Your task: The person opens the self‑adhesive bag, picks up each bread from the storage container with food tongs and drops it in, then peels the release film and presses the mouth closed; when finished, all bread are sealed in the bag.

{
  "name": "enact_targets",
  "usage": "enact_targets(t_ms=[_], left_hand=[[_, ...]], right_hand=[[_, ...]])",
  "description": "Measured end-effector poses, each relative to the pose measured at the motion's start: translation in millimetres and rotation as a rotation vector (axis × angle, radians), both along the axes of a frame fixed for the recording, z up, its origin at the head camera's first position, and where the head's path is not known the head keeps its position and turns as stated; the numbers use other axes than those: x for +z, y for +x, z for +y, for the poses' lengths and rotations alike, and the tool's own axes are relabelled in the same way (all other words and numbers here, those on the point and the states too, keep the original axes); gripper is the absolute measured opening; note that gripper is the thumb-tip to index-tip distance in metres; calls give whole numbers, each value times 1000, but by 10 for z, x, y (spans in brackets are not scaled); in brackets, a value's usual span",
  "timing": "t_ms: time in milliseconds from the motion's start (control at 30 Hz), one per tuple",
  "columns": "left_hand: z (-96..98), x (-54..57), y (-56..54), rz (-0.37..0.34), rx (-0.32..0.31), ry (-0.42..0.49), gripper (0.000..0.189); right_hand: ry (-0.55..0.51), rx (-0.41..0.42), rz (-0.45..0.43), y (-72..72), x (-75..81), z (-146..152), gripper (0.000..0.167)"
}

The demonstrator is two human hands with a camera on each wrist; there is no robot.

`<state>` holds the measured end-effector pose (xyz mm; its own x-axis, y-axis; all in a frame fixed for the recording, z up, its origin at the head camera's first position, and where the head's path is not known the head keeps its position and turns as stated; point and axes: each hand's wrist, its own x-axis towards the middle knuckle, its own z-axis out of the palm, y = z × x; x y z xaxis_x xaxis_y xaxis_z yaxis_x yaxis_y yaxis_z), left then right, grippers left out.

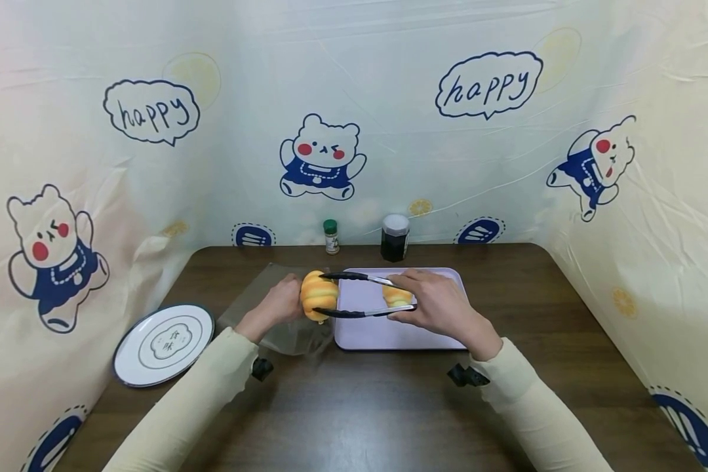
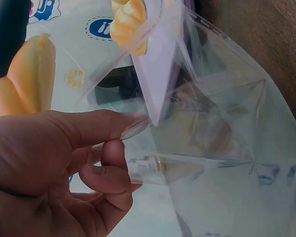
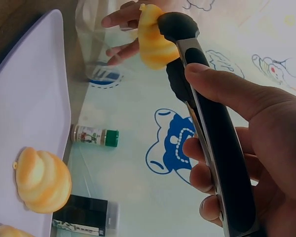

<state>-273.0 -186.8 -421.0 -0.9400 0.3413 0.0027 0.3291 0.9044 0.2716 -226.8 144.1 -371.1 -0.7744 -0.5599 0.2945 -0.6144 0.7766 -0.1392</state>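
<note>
My right hand (image 1: 439,303) grips a pair of tongs (image 3: 214,148) with black tips and handle panels. Between the tong tips is a golden, ridged bread roll (image 1: 318,296), lifted beside my left hand (image 1: 283,300). In the left wrist view, that hand's thumb and fingers pinch the edge of a clear plastic bag (image 2: 227,163), which spreads out over the table at the left of the tray. A second bread roll (image 3: 43,180) lies on the pale lilac tray (image 1: 401,337), with part of another at the right wrist view's lower corner.
At the left stands a white plate (image 1: 136,357) with a dark rim. A green-capped seasoning bottle (image 1: 331,237) and a dark jar (image 1: 394,238) with a pale lid are at the table's back edge. Printed cloth walls (image 1: 389,164) enclose the wooden table (image 1: 360,406).
</note>
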Motion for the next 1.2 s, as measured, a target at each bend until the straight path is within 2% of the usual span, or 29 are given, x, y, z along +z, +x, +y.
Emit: enact_targets(t_ms=[133,267,400,467,567,700,1033,1200], left_hand=[[-15,17,-6,-4,-15,16,15],[-3,38,-8,-5,-30,18,38],[49,78,7,-49,5,-4,66],[84,106,19,-85,27,-11,74],[131,138,38,-134,48,-19,78],[179,152,55,-141,41,-14,80],[222,152,58,-130,21,7,89],[247,157,76,-124,-1,38,89]], right_hand=[[1,17,2,6,-21,-4,66],[30,27,17,1,-55,-6,67],[63,19,32,-24,-87,1,67],[79,9,42,-41,-105,4,67],[108,-22,54,-66,-140,1,67],[133,-48,67,-85,-180,-15,68],[188,44,115,-121,-204,-47,66],[191,30,92,-142,-228,-65,66]])
